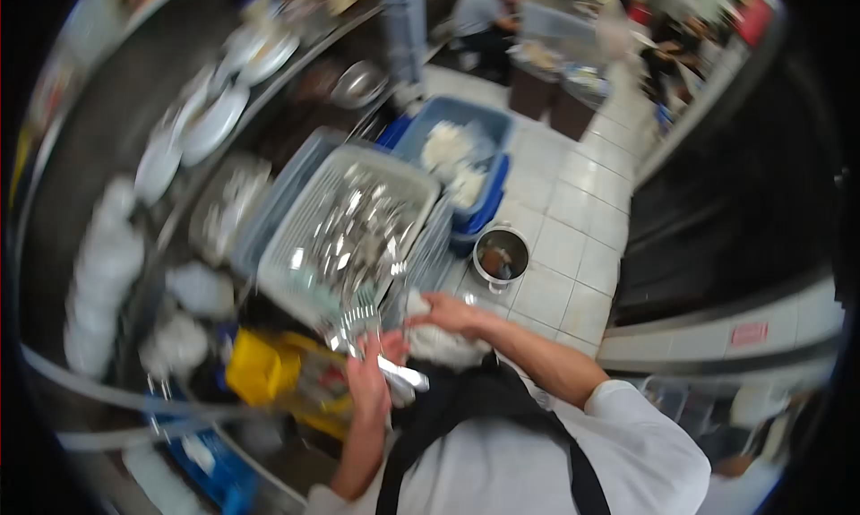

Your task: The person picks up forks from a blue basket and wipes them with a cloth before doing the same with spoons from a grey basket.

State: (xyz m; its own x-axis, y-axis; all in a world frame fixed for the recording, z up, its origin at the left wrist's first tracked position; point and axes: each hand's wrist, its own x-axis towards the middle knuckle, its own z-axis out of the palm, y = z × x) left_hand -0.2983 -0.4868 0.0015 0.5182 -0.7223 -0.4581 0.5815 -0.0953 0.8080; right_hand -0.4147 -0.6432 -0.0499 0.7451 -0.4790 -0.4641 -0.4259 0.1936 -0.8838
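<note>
Several metal forks (361, 314) are bunched in my left hand (369, 376), tines up and away from me, shiny handles sticking out to the right. My right hand (448, 314) is just to the right of them, its fingers closed on a white cloth (445, 345) that hangs in front of my apron; blur hides the exact grip. Beyond both hands, a pale plastic crate (276, 257) holds a heap of loose metal cutlery (354, 233).
White plates (215, 121) and stacked white dishes (103, 282) line the left counter. A yellow container (260, 367) stands near my left arm. Past the crate is a blue tub (502, 125) with white contents. A metal pot (502, 253) rests on the tiled floor. A person (484, 18) sits far back.
</note>
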